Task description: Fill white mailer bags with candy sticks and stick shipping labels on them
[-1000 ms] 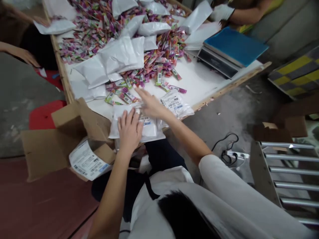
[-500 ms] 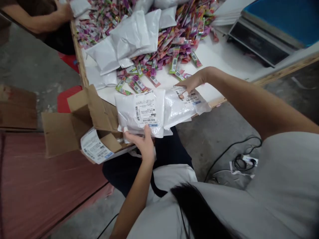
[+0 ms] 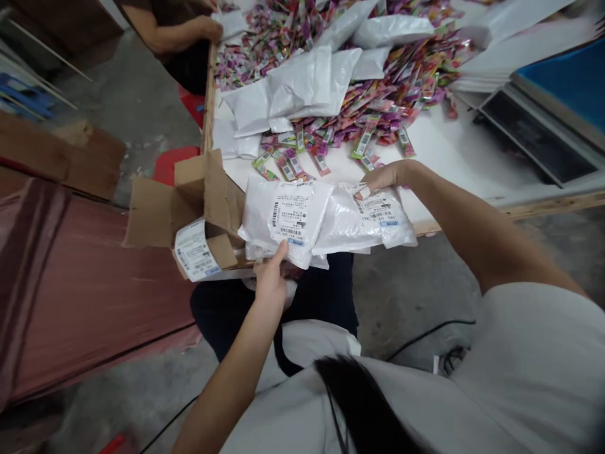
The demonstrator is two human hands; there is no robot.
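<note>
My left hand grips the near edge of a white poly mailer, thumb on top and the other fingers hidden beneath. A printed shipping label with barcodes covers much of its face. My right hand pinches the far side of a second labelled white mailer, with white tape or a wrap on one finger. The two mailers overlap side by side at the table's front edge, and more white packaging shows beneath them. Left of them stands an open cardboard box with a label sheet on its front.
Several plain white mailers lie on a heap of small colourful packets. A scale with a blue top stands at the right. Across the table's left corner is another person's hand. A red stool shows behind the box.
The view has shifted, moving the scene rightward. The right mailer now lies flatter with more of its label showing, and my left hand's thumb stays on the left mailer's near edge.
</note>
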